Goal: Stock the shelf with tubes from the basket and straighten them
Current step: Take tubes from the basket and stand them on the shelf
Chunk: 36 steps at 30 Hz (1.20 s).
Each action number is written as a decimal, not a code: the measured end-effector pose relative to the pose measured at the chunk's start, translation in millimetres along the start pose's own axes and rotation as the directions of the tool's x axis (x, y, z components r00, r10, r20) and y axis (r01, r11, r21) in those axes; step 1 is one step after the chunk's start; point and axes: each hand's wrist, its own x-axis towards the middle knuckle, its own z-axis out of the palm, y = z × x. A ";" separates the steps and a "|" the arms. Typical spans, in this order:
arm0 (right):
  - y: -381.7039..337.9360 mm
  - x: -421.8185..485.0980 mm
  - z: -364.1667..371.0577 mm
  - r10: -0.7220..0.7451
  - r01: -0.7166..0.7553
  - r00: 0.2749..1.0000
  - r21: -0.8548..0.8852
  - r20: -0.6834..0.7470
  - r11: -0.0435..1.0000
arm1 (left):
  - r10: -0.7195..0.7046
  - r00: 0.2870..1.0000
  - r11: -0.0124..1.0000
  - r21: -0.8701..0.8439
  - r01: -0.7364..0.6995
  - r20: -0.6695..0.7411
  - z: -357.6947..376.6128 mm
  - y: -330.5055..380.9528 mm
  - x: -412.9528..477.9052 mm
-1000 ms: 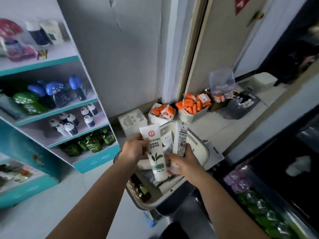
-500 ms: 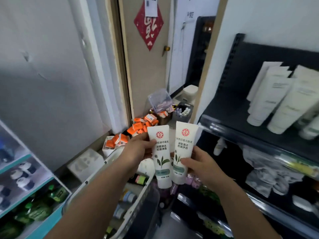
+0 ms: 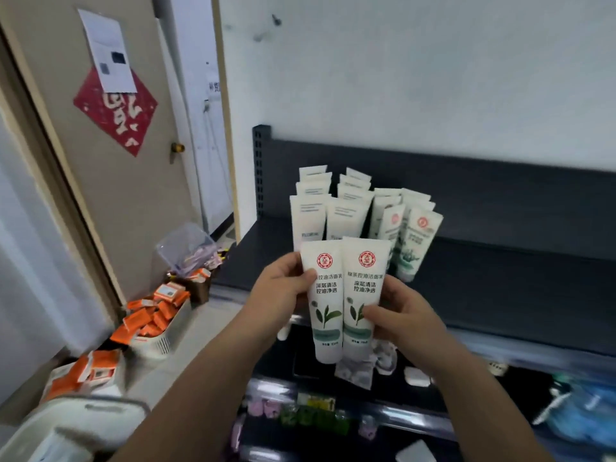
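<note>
I hold two white tubes with a red logo and green leaf print upright, side by side, in front of the dark shelf (image 3: 500, 261). My left hand (image 3: 280, 291) grips the left tube (image 3: 325, 308) at its upper edge. My right hand (image 3: 400, 315) pinches the right tube (image 3: 361, 295) near its lower half. Behind them, several white tubes (image 3: 336, 208) stand in rows on the shelf, some with the same leaf print (image 3: 416, 248). The white basket (image 3: 86, 425) shows at the bottom left.
A door (image 3: 110, 161) with a red paper sign stands at the left. On the floor lie bins of orange packets (image 3: 150, 318) and a clear tub (image 3: 186, 248). Lower shelves (image 3: 333, 415) hold small mixed goods. The right part of the dark shelf is bare.
The view has swung from the basket and floor up to the dark shelf. Both hands have carried the two tubes up and toward the shelf's standing tubes.
</note>
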 end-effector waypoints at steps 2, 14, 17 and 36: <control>-4.2 -0.9 -28.0 -0.032 0.032 0.999 -0.005 -0.021 0.999 | 0.024 1.000 1.000 -0.016 -0.024 0.018 27.5 0.9 12.6; 9.3 45.6 -121.9 -0.163 0.111 0.953 -0.204 -0.257 0.973 | 0.196 0.980 0.903 0.391 -0.177 -0.009 121.9 -14.8 82.8; 25.6 55.7 -125.9 -0.160 0.096 0.954 -0.247 -0.253 0.964 | 0.246 0.967 0.867 0.461 -0.190 -0.065 123.0 -27.4 87.7; 48.5 68.2 -119.8 -0.296 0.177 0.927 -0.426 -0.231 0.887 | 0.356 0.925 0.811 0.536 -0.233 -0.137 124.7 -51.6 85.7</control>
